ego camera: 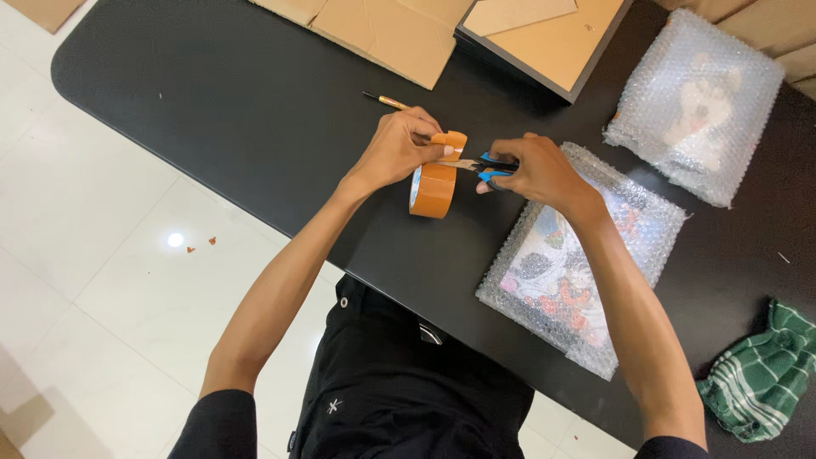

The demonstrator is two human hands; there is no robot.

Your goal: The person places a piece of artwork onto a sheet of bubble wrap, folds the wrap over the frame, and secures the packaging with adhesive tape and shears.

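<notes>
Lower right of centre, I see a bubble-wrapped picture (pixel 578 272) on the black table (pixel 212 93). Just above, at centre, my right hand (pixel 531 170) grips blue-handled scissors (pixel 486 167), apparently cutting; my left hand (pixel 399 149) pinches the brown tape roll (pixel 433 187).

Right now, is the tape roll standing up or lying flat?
Standing up. The tape roll rests on its edge on the table, its hole facing sideways.
</notes>
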